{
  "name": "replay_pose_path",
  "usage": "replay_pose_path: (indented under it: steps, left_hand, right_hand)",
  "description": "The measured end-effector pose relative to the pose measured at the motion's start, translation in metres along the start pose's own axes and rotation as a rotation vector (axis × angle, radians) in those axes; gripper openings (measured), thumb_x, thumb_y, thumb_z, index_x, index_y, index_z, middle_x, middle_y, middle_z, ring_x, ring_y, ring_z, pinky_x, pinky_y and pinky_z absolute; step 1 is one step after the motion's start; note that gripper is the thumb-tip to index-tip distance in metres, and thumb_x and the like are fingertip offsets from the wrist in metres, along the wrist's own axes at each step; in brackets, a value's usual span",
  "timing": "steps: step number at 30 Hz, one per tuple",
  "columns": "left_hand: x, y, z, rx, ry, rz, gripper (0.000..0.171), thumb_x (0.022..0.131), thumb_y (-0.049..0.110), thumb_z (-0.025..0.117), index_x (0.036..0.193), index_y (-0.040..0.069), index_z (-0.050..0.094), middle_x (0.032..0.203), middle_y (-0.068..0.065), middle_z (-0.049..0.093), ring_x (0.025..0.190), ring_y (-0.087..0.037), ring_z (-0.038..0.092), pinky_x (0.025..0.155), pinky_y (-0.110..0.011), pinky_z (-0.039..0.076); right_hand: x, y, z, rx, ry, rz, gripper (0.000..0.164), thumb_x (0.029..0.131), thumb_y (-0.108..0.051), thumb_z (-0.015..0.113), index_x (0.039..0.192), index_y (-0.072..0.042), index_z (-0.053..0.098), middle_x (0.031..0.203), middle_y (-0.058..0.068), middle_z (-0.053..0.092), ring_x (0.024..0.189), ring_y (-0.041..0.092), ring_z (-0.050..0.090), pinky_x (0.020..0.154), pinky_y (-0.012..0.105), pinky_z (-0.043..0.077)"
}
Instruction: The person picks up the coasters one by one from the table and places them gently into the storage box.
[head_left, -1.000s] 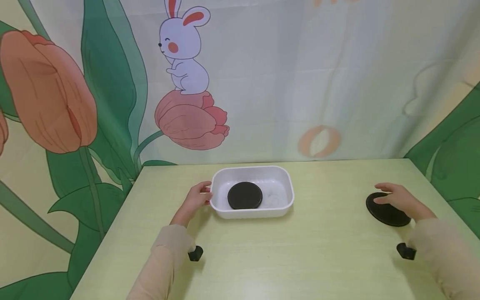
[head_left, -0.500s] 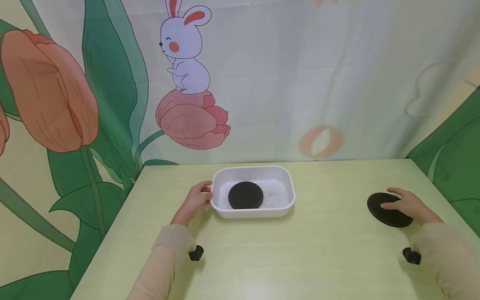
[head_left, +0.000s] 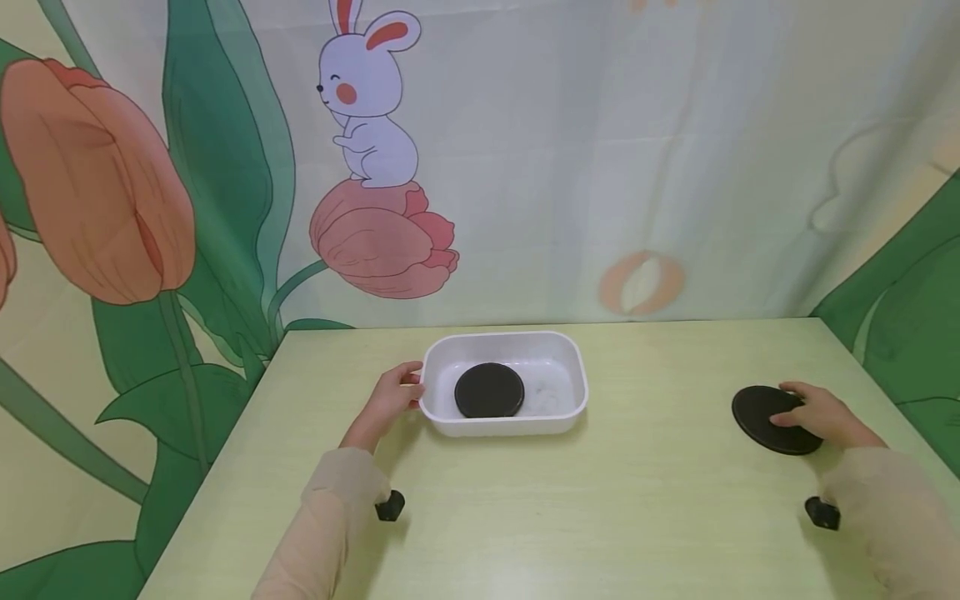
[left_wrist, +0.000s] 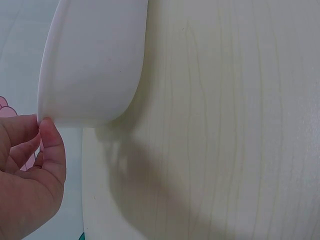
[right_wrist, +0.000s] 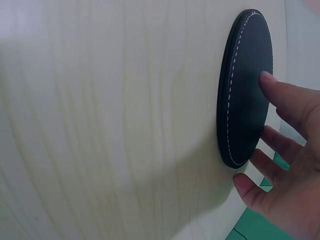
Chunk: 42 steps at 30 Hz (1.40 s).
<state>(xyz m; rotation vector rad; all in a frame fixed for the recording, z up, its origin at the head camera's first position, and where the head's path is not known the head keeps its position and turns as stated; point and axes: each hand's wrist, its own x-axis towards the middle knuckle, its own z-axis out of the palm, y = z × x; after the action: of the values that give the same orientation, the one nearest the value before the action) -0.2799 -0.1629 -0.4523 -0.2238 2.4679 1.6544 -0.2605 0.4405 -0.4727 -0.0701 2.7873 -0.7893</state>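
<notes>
At the left end of a white rectangular tray [head_left: 502, 427], my left hand [head_left: 392, 398] pinches the rim. The left wrist view shows the thumb [left_wrist: 51, 132] against the outer side of the tray wall [left_wrist: 95, 65]. Inside the tray lies a round black coaster [head_left: 490, 391]. My right hand [head_left: 823, 416] is at a stack of round black coasters [head_left: 759, 412] on the right. Seen from the right wrist, the top coaster [right_wrist: 248, 95] has white edge stitching; the thumb [right_wrist: 272, 85] overlaps its face and the loosely bent fingers [right_wrist: 270, 162] meet its edge.
Both rest on a pale wood-grain table [head_left: 637, 500]. A printed curtain [head_left: 525, 208] with a rabbit and tulips hangs behind the table's back edge. Black wrist devices [head_left: 390, 506] sit under both sleeves.
My right hand has come down and shifted slightly right over the black coasters, its fingers drawing closer to their edge. The left hand and the tray stay where they were.
</notes>
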Motion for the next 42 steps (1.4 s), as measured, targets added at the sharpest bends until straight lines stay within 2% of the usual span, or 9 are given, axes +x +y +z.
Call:
replay_pose_path:
  steps: [6, 9, 12, 17, 23, 35, 42]
  left_hand:
    - [-0.001, 0.001, -0.001, -0.004, 0.001, -0.011, 0.044, 0.087, 0.000, 0.048, 0.130, 0.004, 0.040, 0.113, -0.017, 0.048, 0.083, -0.018, 0.050, 0.067, -0.021, 0.048]
    - [-0.001, 0.001, -0.001, -0.011, 0.003, -0.011, 0.044, 0.087, 0.000, 0.048, 0.130, 0.004, 0.040, 0.111, -0.016, 0.048, 0.081, -0.018, 0.050, 0.066, -0.021, 0.048]
    - [0.000, 0.001, -0.001, -0.017, 0.003, -0.006, 0.044, 0.087, 0.000, 0.048, 0.130, 0.003, 0.040, 0.109, -0.015, 0.048, 0.080, -0.016, 0.049, 0.065, -0.020, 0.047]
    - [0.001, 0.000, -0.001, -0.029, -0.002, 0.008, 0.044, 0.086, -0.002, 0.048, 0.129, 0.001, 0.040, 0.108, -0.016, 0.048, 0.079, -0.015, 0.049, 0.064, -0.020, 0.047]
    - [0.000, 0.000, -0.001, -0.018, -0.004, 0.002, 0.044, 0.086, -0.001, 0.048, 0.129, 0.002, 0.040, 0.109, -0.017, 0.048, 0.080, -0.016, 0.049, 0.066, -0.021, 0.048]
    - [0.002, -0.001, -0.001, -0.009, 0.006, -0.027, 0.044, 0.087, 0.001, 0.049, 0.130, 0.005, 0.041, 0.109, -0.014, 0.048, 0.084, -0.018, 0.049, 0.067, -0.020, 0.048]
    - [0.002, -0.001, 0.000, -0.008, 0.011, -0.017, 0.044, 0.087, 0.000, 0.049, 0.129, 0.004, 0.041, 0.110, -0.015, 0.049, 0.083, -0.018, 0.050, 0.066, -0.021, 0.048]
  right_hand:
    - [0.005, 0.001, -0.004, -0.108, 0.014, 0.011, 0.068, 0.075, -0.023, 0.064, 0.122, 0.015, 0.032, 0.114, 0.045, 0.037, 0.100, 0.055, 0.039, 0.079, 0.057, 0.036]
    - [0.006, 0.001, -0.006, -0.125, -0.002, 0.020, 0.069, 0.073, -0.025, 0.065, 0.120, 0.014, 0.035, 0.110, 0.043, 0.042, 0.096, 0.053, 0.043, 0.077, 0.055, 0.038]
    - [0.006, 0.000, -0.008, -0.113, -0.033, 0.045, 0.071, 0.071, -0.028, 0.067, 0.120, 0.013, 0.037, 0.113, 0.041, 0.042, 0.098, 0.053, 0.041, 0.079, 0.056, 0.034]
    - [0.004, -0.003, -0.010, -0.080, -0.076, 0.083, 0.070, 0.070, -0.031, 0.069, 0.117, 0.011, 0.040, 0.118, 0.040, 0.035, 0.100, 0.056, 0.029, 0.081, 0.061, 0.025]
    - [0.001, -0.007, -0.011, -0.054, -0.104, 0.097, 0.063, 0.071, -0.029, 0.069, 0.113, 0.010, 0.041, 0.114, 0.039, 0.036, 0.098, 0.058, 0.022, 0.079, 0.062, 0.023]
    - [0.002, -0.008, -0.010, -0.031, -0.119, 0.129, 0.048, 0.072, -0.024, 0.068, 0.100, 0.007, 0.043, 0.099, 0.031, 0.045, 0.091, 0.050, 0.028, 0.075, 0.057, 0.026]
    - [0.003, -0.006, -0.010, -0.013, -0.129, 0.139, 0.044, 0.073, -0.023, 0.066, 0.095, 0.006, 0.042, 0.092, 0.024, 0.047, 0.088, 0.043, 0.035, 0.075, 0.052, 0.029]
